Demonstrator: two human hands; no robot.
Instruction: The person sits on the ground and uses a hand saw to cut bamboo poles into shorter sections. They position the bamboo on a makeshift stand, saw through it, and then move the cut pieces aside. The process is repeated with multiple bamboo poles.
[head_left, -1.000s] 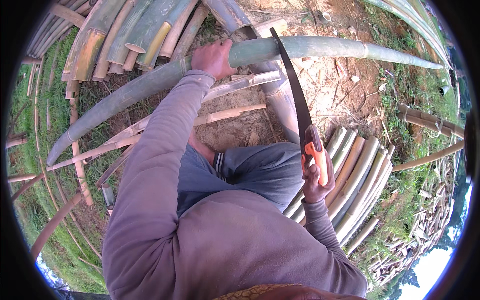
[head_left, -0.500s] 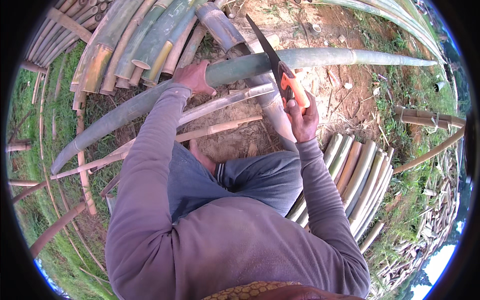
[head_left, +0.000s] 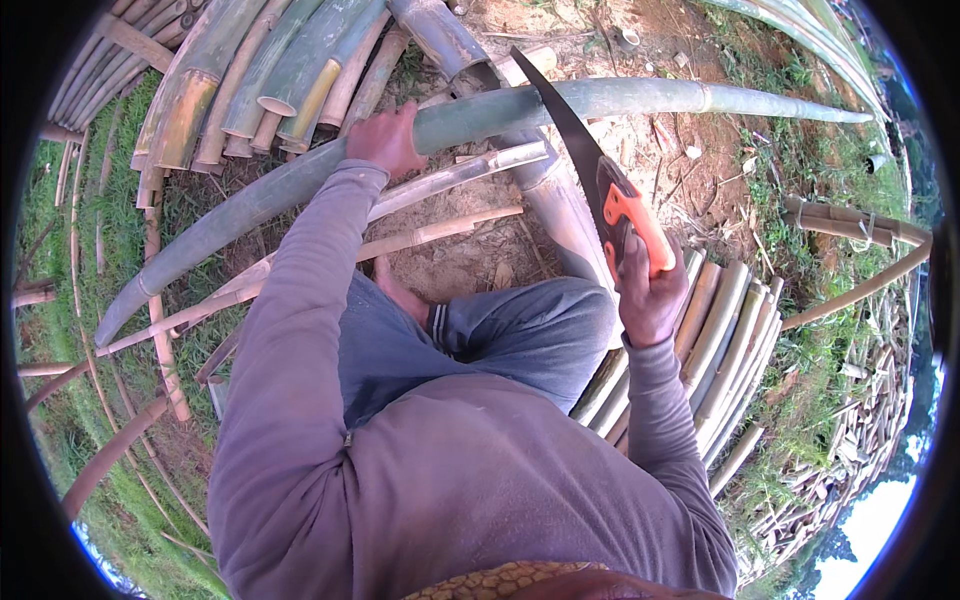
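A long green bamboo pole (head_left: 465, 117) lies across in front of me, from the lower left to the far right. My left hand (head_left: 386, 140) is closed round it left of the middle. In my right hand (head_left: 652, 290) is a hand saw (head_left: 577, 140) with an orange and black handle, its dark curved blade pointing up and to the left. Near its tip the blade meets the pole. Under the pole runs a thicker bamboo log (head_left: 553, 205), slanting away from me. Two split bamboo strips (head_left: 460, 181) lie on my side of the pole.
Cut green bamboo lengths (head_left: 290, 80) are stacked at the far left. By my right knee lies a pile of shorter bamboo pieces (head_left: 722, 320). A tied bamboo frame (head_left: 860, 235) stands at the right, with a heap of offcuts (head_left: 850, 450) behind. My bare foot (head_left: 402, 293) rests on the dirt.
My right hand has drawn the saw back toward me and to the right, so its blade crosses the pole nearer the tip. The pole has shifted slightly away; my left hand stays on it.
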